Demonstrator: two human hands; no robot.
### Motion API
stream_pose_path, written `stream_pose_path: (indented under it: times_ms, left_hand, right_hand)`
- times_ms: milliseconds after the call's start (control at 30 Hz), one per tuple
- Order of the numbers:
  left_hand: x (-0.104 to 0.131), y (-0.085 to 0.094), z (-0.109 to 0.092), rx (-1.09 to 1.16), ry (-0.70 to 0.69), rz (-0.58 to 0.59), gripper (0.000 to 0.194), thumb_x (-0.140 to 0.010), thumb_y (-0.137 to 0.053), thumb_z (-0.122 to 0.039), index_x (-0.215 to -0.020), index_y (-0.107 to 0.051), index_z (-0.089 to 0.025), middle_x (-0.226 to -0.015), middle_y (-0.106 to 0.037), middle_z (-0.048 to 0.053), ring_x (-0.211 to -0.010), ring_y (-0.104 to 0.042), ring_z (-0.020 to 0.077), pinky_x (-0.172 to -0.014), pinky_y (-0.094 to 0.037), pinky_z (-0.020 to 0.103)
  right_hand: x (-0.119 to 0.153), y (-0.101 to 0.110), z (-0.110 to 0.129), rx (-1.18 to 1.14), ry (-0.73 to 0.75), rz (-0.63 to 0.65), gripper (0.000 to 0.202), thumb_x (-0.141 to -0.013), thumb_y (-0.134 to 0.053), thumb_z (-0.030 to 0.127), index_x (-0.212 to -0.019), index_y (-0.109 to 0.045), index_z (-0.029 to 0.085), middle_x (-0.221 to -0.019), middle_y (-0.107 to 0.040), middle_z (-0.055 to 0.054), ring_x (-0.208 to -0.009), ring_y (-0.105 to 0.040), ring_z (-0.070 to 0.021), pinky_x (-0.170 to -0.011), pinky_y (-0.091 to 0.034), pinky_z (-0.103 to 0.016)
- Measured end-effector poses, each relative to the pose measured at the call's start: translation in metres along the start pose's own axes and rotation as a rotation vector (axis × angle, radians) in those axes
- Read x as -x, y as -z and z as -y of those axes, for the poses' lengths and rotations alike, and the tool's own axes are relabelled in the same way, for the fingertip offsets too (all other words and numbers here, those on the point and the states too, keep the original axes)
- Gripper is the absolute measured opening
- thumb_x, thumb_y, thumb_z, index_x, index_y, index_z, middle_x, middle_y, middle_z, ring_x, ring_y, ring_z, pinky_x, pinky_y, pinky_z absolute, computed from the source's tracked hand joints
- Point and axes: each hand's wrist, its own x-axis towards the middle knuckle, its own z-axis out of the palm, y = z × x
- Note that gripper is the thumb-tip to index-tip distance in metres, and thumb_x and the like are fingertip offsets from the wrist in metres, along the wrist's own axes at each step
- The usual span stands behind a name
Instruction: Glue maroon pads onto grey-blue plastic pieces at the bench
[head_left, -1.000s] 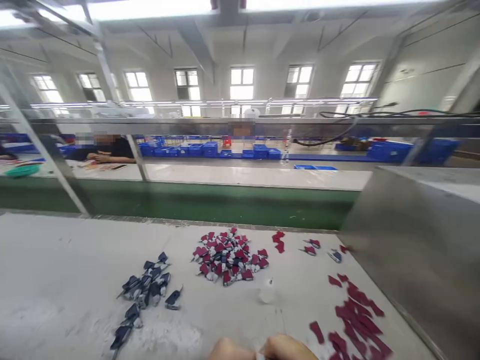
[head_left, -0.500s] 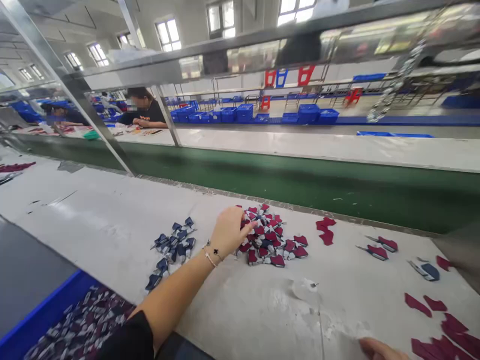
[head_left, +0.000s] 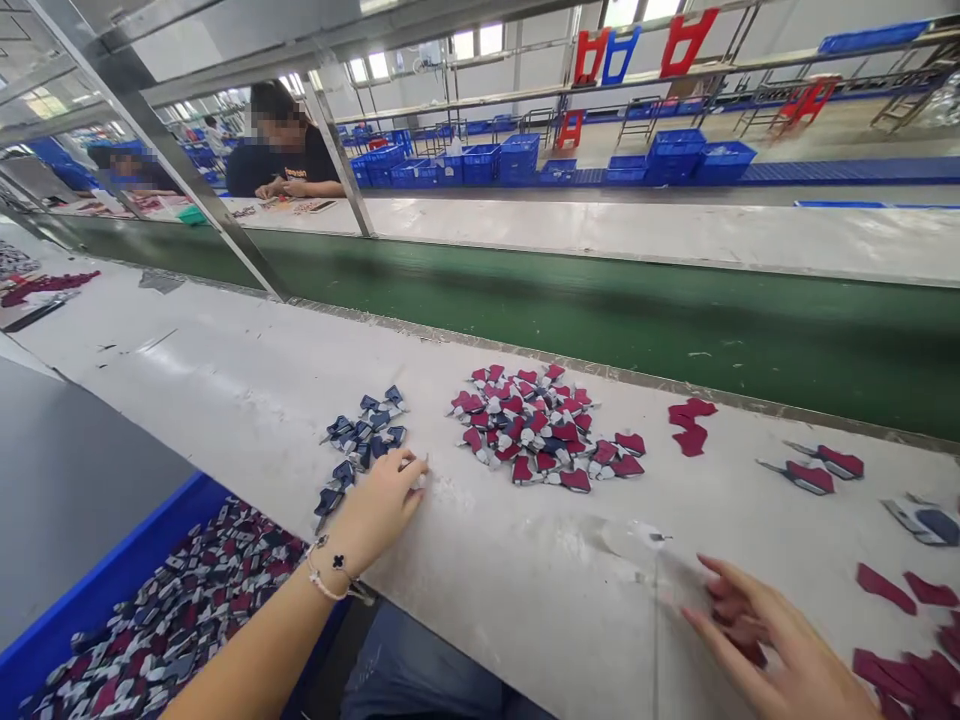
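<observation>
My left hand [head_left: 379,505] is over the table just right of a cluster of small navy-and-grey pieces [head_left: 364,432]. Its fingers are curled together, and a tiny tip shows at the fingertips, too small to name. Beyond it lies a larger heap of maroon-and-grey pieces [head_left: 525,425], with a few navy ones mixed in. At the lower right, my right hand [head_left: 780,635] hovers above the table with thumb and index finger apart, and nothing shows between them. Flat maroon cut-outs [head_left: 896,675] lie beside it, partly covered by the hand.
A blue crate [head_left: 169,500] full of similar pieces stands below the table edge at left. Two maroon-and-grey pieces [head_left: 814,475] and more maroon cut-outs [head_left: 690,425] lie at right. A metal post [head_left: 217,220] rises at the far edge. Two people sit across the green channel [head_left: 525,290].
My left hand has drawn back from the maroon-and-grey heap toward me and to the left. More of my right hand has come into view. The camera has tilted down.
</observation>
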Motion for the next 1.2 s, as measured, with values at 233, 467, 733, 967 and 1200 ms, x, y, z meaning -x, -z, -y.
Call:
stream_pose_path:
  times_ms: [233, 467, 733, 967, 1200]
  left_hand:
    - [0.0, -0.011, -0.046, 0.752, -0.047, 0.128, 0.068, -0.092, -0.065, -0.03, -0.152, -0.034, -0.035, -0.131, -0.056, 0.008, -0.121, -0.057, 0.0229, -0.101, -0.057, 0.042]
    - [-0.012, -0.016, -0.096, 1.403, -0.114, 0.671, 0.056, -0.072, -0.087, -0.025, -0.121, -0.059, -0.027, -0.109, -0.053, 0.002, -0.085, -0.061, 0.0095, -0.07, -0.055, 0.022]
    - [-0.039, -0.047, -0.12, 1.443, -0.078, 0.795, 0.053, -0.074, -0.086, -0.032, -0.106, -0.045, -0.023, -0.089, -0.067, 0.0, -0.073, -0.07, 0.0122, -0.069, -0.056, 0.026]
    - [-0.04, -0.05, -0.11, 1.207, -0.191, 0.868, 0.065, -0.068, -0.089, -0.026, -0.121, -0.052, -0.023, -0.088, -0.066, -0.001, -0.073, -0.073, 0.0154, -0.071, -0.06, 0.03]
    - [-0.037, -0.057, -0.111, 1.047, -0.304, 0.656, 0.058, -0.065, -0.091, -0.041, -0.1, -0.049, -0.022, -0.065, -0.06, -0.009, -0.056, -0.064, 0.0111, -0.054, -0.051, 0.021]
  right_hand:
    - [-0.028, -0.035, 0.087, -0.132, -0.02, 0.199, 0.05, -0.088, -0.057, 0.063, -0.117, -0.063, 0.023, -0.117, -0.07, -0.011, -0.102, -0.066, -0.0309, -0.09, -0.053, -0.047]
    - [0.007, 0.008, 0.094, -0.297, -0.144, 0.225, 0.051, -0.094, -0.054, 0.062, -0.127, -0.04, 0.026, -0.088, -0.071, -0.001, -0.081, -0.068, -0.0224, -0.073, -0.056, -0.035]
    - [0.029, 0.047, 0.118, -0.259, -0.229, 0.063, 0.041, -0.083, -0.068, 0.06, -0.111, -0.065, 0.031, -0.118, -0.068, -0.003, -0.101, -0.066, -0.0243, -0.082, -0.054, -0.032]
    - [0.013, 0.054, 0.095, -0.387, 0.008, 0.2, 0.03, -0.075, -0.082, 0.047, -0.096, -0.071, 0.029, -0.084, -0.069, -0.002, -0.067, -0.066, -0.0178, -0.052, -0.051, -0.024]
    - [0.003, 0.029, 0.099, -0.706, -0.044, 0.385, 0.036, -0.082, -0.074, 0.058, -0.099, -0.067, 0.027, -0.074, -0.064, 0.001, -0.052, -0.058, -0.0153, -0.045, -0.046, -0.028]
